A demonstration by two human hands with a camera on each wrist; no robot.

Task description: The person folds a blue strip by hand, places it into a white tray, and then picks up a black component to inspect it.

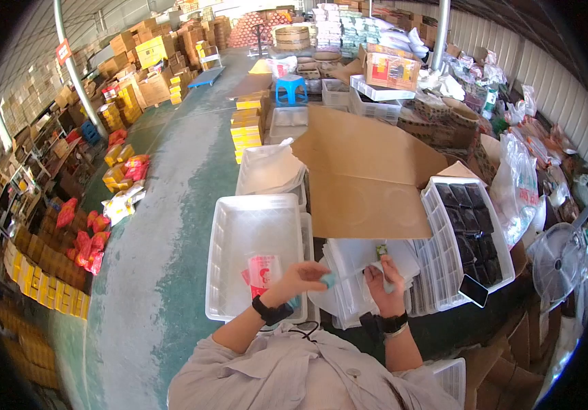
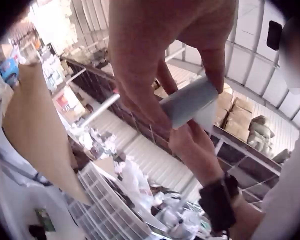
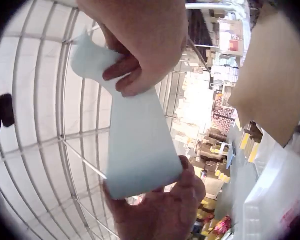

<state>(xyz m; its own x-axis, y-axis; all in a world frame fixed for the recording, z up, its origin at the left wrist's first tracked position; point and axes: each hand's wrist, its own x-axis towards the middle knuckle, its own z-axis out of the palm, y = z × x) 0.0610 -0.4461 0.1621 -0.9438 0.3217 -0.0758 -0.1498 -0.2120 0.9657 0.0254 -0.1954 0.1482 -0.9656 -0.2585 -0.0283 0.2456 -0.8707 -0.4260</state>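
A pale blue-green strip (image 3: 140, 135) is stretched between the two hands. In the head view my left hand (image 1: 299, 281) pinches its rolled end (image 1: 327, 279), above the white tray. That end looks like a small cylinder (image 2: 190, 102) in the left wrist view, held between thumb and fingers. My right hand (image 1: 385, 281) grips the strip's other end, over a stack of white sheets or lids (image 1: 349, 301). A small green item (image 1: 381, 251) shows just beyond the right fingers. A red and white packet (image 1: 264, 272) lies in the white tray (image 1: 222, 260).
A large cardboard flap (image 1: 369, 178) rises beyond the hands. To the right, a white crate (image 1: 437, 273) holds dark packs (image 1: 472, 232), with a phone (image 1: 473, 290) at its near edge and a fan (image 1: 557, 263) beside it. Yellow boxes (image 1: 246, 133) stand ahead.
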